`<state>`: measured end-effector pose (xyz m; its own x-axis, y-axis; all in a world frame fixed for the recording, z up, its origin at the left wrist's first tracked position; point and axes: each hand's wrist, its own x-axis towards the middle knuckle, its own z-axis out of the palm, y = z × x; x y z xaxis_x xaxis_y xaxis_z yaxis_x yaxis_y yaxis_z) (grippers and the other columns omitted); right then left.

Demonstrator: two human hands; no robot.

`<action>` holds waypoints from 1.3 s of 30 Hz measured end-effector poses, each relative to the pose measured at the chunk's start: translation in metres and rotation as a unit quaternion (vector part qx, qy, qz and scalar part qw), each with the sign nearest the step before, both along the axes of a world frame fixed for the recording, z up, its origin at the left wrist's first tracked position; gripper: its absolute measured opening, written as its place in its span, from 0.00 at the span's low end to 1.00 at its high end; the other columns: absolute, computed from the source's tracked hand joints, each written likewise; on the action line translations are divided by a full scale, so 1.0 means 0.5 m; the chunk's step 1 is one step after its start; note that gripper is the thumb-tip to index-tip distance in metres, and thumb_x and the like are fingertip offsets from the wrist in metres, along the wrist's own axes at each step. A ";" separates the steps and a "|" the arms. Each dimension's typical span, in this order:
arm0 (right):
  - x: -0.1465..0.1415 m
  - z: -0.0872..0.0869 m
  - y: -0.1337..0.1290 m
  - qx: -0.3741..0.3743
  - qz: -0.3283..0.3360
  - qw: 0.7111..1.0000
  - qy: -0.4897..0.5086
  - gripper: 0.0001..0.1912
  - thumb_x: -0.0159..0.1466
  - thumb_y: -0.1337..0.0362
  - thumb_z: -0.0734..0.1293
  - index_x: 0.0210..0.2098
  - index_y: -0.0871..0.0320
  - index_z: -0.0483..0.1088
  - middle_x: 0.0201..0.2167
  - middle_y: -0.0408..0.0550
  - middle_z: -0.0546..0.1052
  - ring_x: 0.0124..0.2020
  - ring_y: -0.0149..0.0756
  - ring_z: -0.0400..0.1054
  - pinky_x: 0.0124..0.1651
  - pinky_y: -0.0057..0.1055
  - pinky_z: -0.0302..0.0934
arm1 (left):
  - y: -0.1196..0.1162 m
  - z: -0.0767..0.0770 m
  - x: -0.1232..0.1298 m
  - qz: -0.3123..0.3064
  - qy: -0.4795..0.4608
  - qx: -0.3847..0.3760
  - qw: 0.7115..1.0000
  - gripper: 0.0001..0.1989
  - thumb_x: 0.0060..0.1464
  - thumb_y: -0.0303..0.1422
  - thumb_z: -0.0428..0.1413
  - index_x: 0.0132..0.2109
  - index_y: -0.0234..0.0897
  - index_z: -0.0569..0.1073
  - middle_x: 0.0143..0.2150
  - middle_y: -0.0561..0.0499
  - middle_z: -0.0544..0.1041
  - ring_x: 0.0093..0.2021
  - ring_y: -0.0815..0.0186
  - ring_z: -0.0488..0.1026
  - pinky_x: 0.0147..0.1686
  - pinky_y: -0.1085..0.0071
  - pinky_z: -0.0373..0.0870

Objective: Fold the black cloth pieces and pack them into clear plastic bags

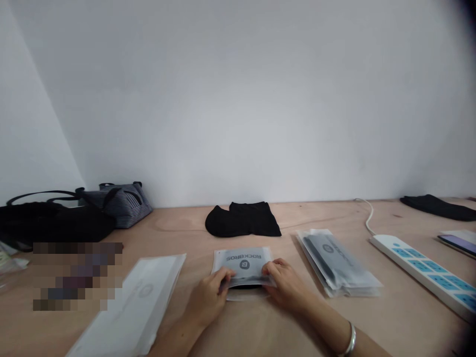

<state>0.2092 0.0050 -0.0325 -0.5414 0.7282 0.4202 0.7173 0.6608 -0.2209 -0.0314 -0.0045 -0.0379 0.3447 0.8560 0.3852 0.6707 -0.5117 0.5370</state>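
Observation:
A frosted bag [243, 255] with ROCKBROS print lies on the table in front of me, something black showing inside at its near opening. My left hand [211, 292] pinches the bag's near left edge. Its near right edge is between the fingers of my right hand [286, 285], which has a silver bangle on the wrist. Beyond the bag lies a folded black cloth [243, 219]. To the right is a stack of filled frosted bags [338, 263]; to the left, a pile of flat frosted bags [137, 302].
A white power strip [427, 270] with a cable and a phone [459, 244] are at the right. Another black cloth [439, 207] lies at the back right. A striped bag [124, 203] and a black bag [55, 223] stand at the back left, near a pixelated patch.

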 end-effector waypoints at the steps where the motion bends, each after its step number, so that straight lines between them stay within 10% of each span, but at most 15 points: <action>1: 0.000 0.003 -0.002 0.000 -0.009 1.000 0.011 0.14 0.53 0.72 0.62 0.40 0.57 0.61 0.35 0.48 0.72 0.39 0.38 0.64 0.45 0.36 0.55 | -0.001 0.005 -0.004 -0.008 0.011 0.002 1.000 0.10 0.50 0.26 0.48 0.40 0.43 0.65 0.47 0.54 0.73 0.47 0.64 0.69 0.45 0.68 0.67; 7: -0.029 0.032 -0.014 0.037 0.036 0.998 0.031 0.18 0.53 0.59 0.66 0.43 0.56 0.63 0.40 0.49 0.68 0.41 0.40 0.59 0.45 0.38 0.50 | -0.007 0.049 -0.067 -0.116 0.143 0.017 0.983 0.37 0.37 0.22 0.52 0.57 0.44 0.56 0.60 0.51 0.58 0.58 0.59 0.57 0.56 0.60 0.56; 15: -0.198 -0.002 -0.013 0.131 0.073 0.986 -0.069 0.12 0.55 0.56 0.64 0.34 0.58 0.67 0.31 0.47 0.70 0.36 0.39 0.60 0.39 0.38 0.49 | 0.006 0.051 -0.098 -0.105 0.167 0.038 0.980 0.09 0.40 0.21 0.50 0.29 0.38 0.68 0.38 0.52 0.72 0.38 0.66 0.71 0.37 0.73 0.66; 21: -0.249 -0.021 -0.002 0.166 0.089 0.979 -0.079 0.05 0.59 0.66 0.61 0.29 0.59 0.67 0.28 0.46 0.72 0.31 0.35 0.59 0.35 0.37 0.49 | 0.009 0.045 -0.091 -0.097 0.174 0.027 0.980 0.09 0.42 0.20 0.48 0.22 0.36 0.66 0.26 0.53 0.70 0.27 0.69 0.69 0.26 0.76 0.61; 39: 0.078 0.006 -0.058 0.079 -0.023 0.991 -0.109 0.05 0.57 0.66 0.60 0.30 0.55 0.68 0.29 0.48 0.70 0.35 0.40 0.61 0.45 0.44 0.49 | -0.005 0.090 -0.073 -0.050 0.151 0.014 0.987 0.04 0.43 0.30 0.51 0.29 0.40 0.70 0.32 0.52 0.72 0.37 0.61 0.70 0.38 0.66 0.65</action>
